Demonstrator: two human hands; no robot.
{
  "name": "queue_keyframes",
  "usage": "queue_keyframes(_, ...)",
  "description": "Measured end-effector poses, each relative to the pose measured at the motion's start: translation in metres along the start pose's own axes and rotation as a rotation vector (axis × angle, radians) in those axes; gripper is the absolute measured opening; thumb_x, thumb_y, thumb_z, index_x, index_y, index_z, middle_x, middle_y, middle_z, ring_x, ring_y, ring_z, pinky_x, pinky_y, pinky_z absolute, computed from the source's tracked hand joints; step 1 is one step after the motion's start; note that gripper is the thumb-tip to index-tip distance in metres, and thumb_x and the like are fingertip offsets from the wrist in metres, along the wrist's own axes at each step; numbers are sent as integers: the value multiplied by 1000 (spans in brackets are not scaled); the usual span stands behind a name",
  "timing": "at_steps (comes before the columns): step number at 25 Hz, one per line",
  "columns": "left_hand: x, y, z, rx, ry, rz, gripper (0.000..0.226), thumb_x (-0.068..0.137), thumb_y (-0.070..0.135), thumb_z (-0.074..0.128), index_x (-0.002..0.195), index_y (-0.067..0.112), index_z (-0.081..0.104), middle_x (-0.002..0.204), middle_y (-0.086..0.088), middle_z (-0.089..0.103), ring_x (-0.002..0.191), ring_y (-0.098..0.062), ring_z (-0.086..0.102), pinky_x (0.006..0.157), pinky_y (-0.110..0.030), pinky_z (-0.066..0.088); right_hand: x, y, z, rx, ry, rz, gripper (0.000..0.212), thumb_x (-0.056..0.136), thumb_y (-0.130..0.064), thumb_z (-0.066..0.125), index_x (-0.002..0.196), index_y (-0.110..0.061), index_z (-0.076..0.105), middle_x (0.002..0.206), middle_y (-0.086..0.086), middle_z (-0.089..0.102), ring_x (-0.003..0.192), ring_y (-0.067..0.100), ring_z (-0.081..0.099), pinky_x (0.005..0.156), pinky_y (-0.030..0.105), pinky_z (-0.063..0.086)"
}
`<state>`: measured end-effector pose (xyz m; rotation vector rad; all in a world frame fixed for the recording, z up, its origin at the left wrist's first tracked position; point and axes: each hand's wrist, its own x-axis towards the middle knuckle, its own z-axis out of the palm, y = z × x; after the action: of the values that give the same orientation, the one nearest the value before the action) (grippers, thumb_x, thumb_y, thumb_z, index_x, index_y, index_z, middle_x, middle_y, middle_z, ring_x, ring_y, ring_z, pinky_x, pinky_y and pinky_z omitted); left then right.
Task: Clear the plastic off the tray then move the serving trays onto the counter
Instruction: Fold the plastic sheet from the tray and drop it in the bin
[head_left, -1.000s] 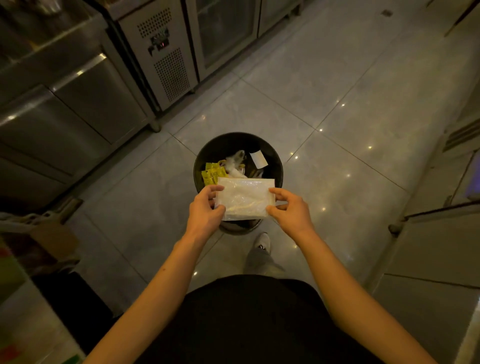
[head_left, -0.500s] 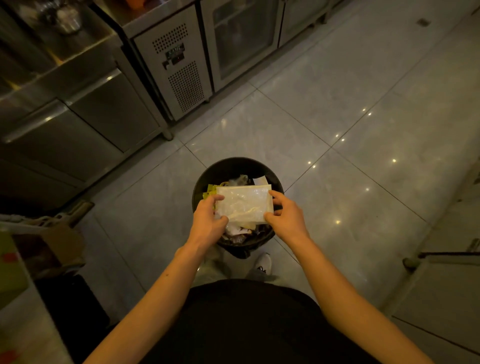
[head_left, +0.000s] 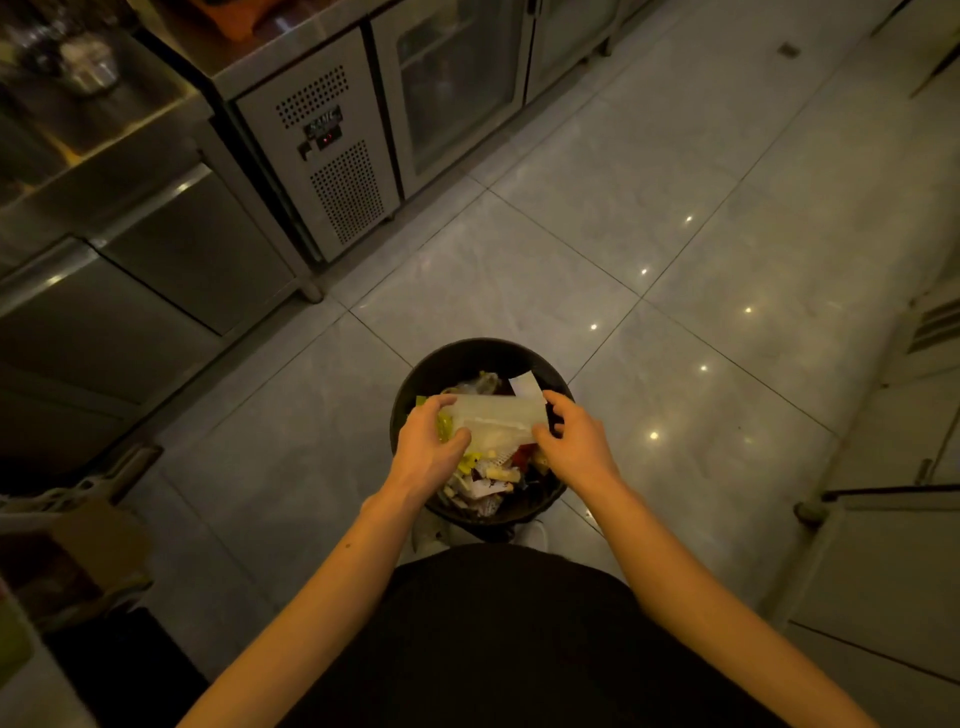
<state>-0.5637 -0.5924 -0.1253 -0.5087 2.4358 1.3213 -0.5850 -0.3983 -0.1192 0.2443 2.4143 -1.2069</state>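
A whitish, translucent plastic sheet (head_left: 496, 421) hangs bent just above a round black trash bin (head_left: 470, 349) on the floor. My left hand (head_left: 428, 449) grips its left edge between thumb and fingers. My right hand (head_left: 574, 444) pinches its right edge with the thumb underneath. The bin holds several scraps: yellow wrappers, white paper and crumpled plastic. No serving tray or counter top with trays is in view.
A stainless steel refrigerated counter (head_left: 332, 156) with a vented panel and glass doors stands at the upper left. Steel cabinets (head_left: 883, 561) line the right. A cardboard box (head_left: 78, 551) sits at the lower left. Grey floor tiles (head_left: 649, 218) stretch ahead.
Both hands have lowered the plastic sheet towards the bin's opening and pushed its edges inwards, so it now bends instead of lying flat. The view has tilted up a little.
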Motion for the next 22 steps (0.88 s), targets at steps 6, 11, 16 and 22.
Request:
queue_keyframes(6,7,-11,-13,-56,15,3,43,90,36,59,130,22,56,132,-3,54,122,-21,52,100,-45,47,-1,-11,6,2,55,30,54,95,-23,56,146,-16,39,126,20,58,115,30,57,96,40,49)
queue_keyframes(11,12,-5,-24,-33,16,93,40,95,35,56,132,19,55,134,-3,53,123,-17,50,103,-40,44,0,-30,13,17,111,3,51,96,-28,55,145,-17,42,139,12,53,121,23,56,102,38,47)
queue_keyframes(16,17,-2,-36,1,-19,227,38,96,33,52,131,18,56,130,-1,56,121,-14,51,102,-36,44,-8,-42,22,5,178,-31,48,97,-30,52,143,-21,44,140,6,53,126,20,51,104,39,45)
queue_keyframes(22,27,0,-39,130,-161,447,38,97,36,51,131,20,55,131,-1,54,121,-13,49,98,-24,40,-28,-40,23,-246,269,-58,45,98,-34,48,142,-22,45,139,1,51,123,18,50,98,33,45)
